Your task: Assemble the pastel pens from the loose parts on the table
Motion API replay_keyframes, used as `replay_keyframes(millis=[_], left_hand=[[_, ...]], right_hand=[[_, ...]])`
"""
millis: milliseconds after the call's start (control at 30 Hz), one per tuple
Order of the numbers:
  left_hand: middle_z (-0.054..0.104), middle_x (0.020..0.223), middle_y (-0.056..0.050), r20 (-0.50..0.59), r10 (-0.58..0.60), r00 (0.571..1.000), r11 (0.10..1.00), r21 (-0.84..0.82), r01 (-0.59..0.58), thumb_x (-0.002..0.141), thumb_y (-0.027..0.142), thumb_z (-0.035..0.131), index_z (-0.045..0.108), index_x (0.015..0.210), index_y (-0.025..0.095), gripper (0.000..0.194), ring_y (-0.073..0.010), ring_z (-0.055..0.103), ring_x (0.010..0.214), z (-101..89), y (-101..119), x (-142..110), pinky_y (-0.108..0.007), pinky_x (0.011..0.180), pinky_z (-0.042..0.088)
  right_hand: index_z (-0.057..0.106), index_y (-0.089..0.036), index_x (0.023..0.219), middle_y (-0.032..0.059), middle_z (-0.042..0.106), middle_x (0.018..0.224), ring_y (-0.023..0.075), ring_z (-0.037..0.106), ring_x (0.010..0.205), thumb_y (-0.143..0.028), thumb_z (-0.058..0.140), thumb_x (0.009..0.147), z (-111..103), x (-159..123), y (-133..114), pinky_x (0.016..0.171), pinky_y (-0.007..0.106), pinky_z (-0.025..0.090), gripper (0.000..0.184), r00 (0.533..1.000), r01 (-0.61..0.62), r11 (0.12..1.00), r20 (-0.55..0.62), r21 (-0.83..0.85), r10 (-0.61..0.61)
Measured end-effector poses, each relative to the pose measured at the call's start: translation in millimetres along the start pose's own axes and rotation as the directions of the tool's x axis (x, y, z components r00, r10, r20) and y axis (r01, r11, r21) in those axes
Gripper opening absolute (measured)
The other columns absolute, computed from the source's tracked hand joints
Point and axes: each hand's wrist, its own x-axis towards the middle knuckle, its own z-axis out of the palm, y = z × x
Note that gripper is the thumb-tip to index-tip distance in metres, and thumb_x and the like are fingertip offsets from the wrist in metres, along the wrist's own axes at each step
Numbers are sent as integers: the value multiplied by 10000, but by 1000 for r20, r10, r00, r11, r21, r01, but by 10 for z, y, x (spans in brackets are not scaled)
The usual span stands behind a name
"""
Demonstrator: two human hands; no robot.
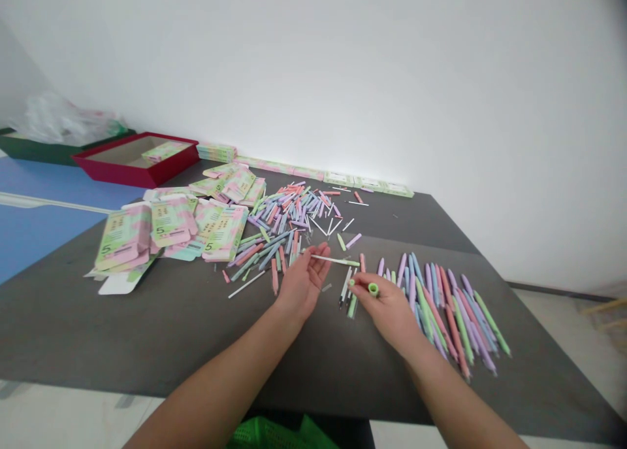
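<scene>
Right of the pen-part heap (289, 208) and nearer, pens (454, 334) are laid in rows. Less far right, a green tube (373, 291) is gripped in the right hand (386, 306), a small green piece (351, 283) pinched at its fingertips. Just before the heap, a green-tipped refill (337, 261) is held by the left hand (302, 287), fingers half curled. Left of the heap, cartons (223, 230) are piled; to its far left, a red box (117, 172) is set.
</scene>
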Motion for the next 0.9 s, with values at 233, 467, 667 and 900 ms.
replay_keyframes(millis=[233, 467, 667, 900], left_hand=[[335, 551, 65, 511, 19, 860, 790, 519, -325, 781, 320, 607, 622, 882, 168, 183, -57, 302, 496, 135, 180, -495, -180, 479, 271], [324, 521, 60, 580, -199, 790, 572, 723, -387, 735, 335, 647, 661, 828, 153, 205, -60, 261, 478, 166, 181, -664, -206, 450, 197], [401, 540, 41, 577, -154, 802, 626, 685, -373, 711, 325, 671, 644, 755, 153, 179, -61, 304, 481, 171, 193, -701, -198, 446, 235], [423, 572, 32, 545, 21, 838, 786, 509, -351, 685, 346, 700, 653, 787, 179, 201, -76, 344, 517, -2, 160, -633, -215, 496, 283]], right_hand=[[605, -213, 721, -3, 637, 686, 142, 588, 651, -208, 538, 811, -255, -223, -218, 599, 232, 439, 112, 994, 90, 977, -80, 195, -76], [612, -212, 770, -13, 613, 663, 131, 563, 616, -184, 558, 816, -312, -244, -274, 564, 232, 413, 76, 988, 154, 970, -54, 189, -147], [595, -240, 811, -34, 576, 666, 118, 543, 607, -185, 594, 796, -270, -313, -219, 553, 216, 417, 58, 994, 108, 927, -56, 358, -94], [593, -262, 851, -38, 599, 720, 110, 560, 645, -142, 605, 785, -256, -341, -222, 595, 210, 432, 137, 991, 129, 904, -75, 407, -108]])
